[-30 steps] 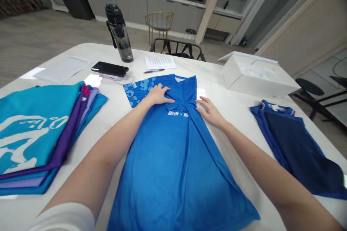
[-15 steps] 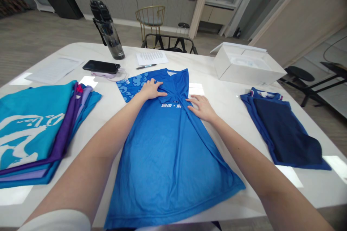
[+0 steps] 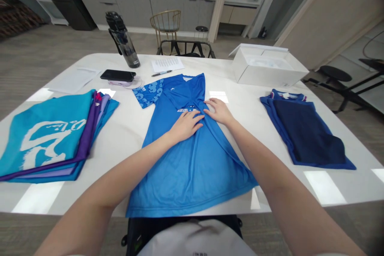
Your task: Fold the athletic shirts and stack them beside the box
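A blue T-shirt (image 3: 168, 160) lies on the white table, its collar at the far end and its hem by the near edge. Its patterned sleeve (image 3: 150, 93) sticks out to the left, while the right side is folded inward with creases. My left hand (image 3: 186, 125) rests flat on the shirt's chest just below the white print, fingers stretched out. At the shirt's right edge, my right hand (image 3: 220, 111) touches the folded cloth with its fingers extended and slightly apart.
Folded teal and purple shirts (image 3: 57, 136) are stacked at left, dark blue folded clothes (image 3: 309, 132) at right. Farther back are a water bottle (image 3: 124, 44), a phone (image 3: 118, 75), a pen (image 3: 162, 73), papers (image 3: 167, 64) and a white box (image 3: 267, 70).
My left hand has moved from the upper left of the shirt down and right to its chest. My right hand stays at the right edge. The view has tilted, showing more near edge.
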### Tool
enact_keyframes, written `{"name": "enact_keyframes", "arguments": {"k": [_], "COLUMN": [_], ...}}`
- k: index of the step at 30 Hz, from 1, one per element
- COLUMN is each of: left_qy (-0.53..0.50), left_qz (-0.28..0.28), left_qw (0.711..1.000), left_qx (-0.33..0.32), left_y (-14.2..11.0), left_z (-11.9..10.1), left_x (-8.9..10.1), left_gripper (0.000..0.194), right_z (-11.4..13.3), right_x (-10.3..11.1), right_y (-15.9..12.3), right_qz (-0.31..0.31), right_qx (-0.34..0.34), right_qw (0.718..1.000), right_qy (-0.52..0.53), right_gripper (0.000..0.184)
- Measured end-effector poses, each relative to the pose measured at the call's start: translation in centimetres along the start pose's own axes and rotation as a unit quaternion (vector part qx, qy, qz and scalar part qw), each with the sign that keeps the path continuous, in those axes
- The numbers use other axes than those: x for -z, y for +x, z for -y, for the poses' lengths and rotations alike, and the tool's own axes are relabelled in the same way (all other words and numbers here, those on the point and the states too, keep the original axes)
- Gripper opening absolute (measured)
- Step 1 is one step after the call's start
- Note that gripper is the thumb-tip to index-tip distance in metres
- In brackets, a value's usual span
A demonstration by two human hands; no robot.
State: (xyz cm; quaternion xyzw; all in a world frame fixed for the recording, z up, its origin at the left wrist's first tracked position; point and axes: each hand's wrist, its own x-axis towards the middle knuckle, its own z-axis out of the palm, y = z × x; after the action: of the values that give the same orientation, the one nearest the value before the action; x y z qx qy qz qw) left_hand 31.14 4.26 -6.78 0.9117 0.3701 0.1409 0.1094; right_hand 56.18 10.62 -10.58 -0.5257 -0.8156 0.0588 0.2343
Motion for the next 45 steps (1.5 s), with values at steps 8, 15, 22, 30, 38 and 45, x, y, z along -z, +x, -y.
{"name": "enact_keyframes", "arguments": {"k": [8,15,22,30,38,45], "left_qy": [0.024,0.021,0.034,0.034,0.048,0.019], "left_qz": [0.048,0.076,0.056,0.066,0.059,0.074], "left_qw": [0.999,0.996,0.996,0.996,0.996,0.995], "left_qx": [-0.007,-0.046,-0.053,-0.051,-0.054,-0.062], "left_y": [-2.9,-3.9,-4.2,-4.3,-5.0,-6.4], "left_z": [-4.4,-6.8,-6.8,-7.0,-8.5,-12.4], "left_x": [-1.7,-2.9,-3.7,-3.5,-3.2,-4.4], "left_gripper": [0.058,0.057,0.057,0.057,0.051,0.049], "right_z": [0.2,0.2,2.6,6.8,10.0,11.2], "right_x": [0.0,0.2,2.5,5.1,6.7,7.6], "right_y": [-0.3,-0.7,-6.4,-17.8,-24.2,-28.4], "right_qz": [-0.043,-0.105,-0.066,0.018,-0.009,-0.065], "right_qx": [-0.014,-0.091,-0.07,-0.026,-0.076,-0.148], "right_qw": [0.999,0.988,0.979,0.994,0.995,0.986], "right_qy": [0.01,0.07,0.181,0.107,0.07,-0.029], "right_gripper": [0.057,0.05,0.032,0.035,0.038,0.031]}}
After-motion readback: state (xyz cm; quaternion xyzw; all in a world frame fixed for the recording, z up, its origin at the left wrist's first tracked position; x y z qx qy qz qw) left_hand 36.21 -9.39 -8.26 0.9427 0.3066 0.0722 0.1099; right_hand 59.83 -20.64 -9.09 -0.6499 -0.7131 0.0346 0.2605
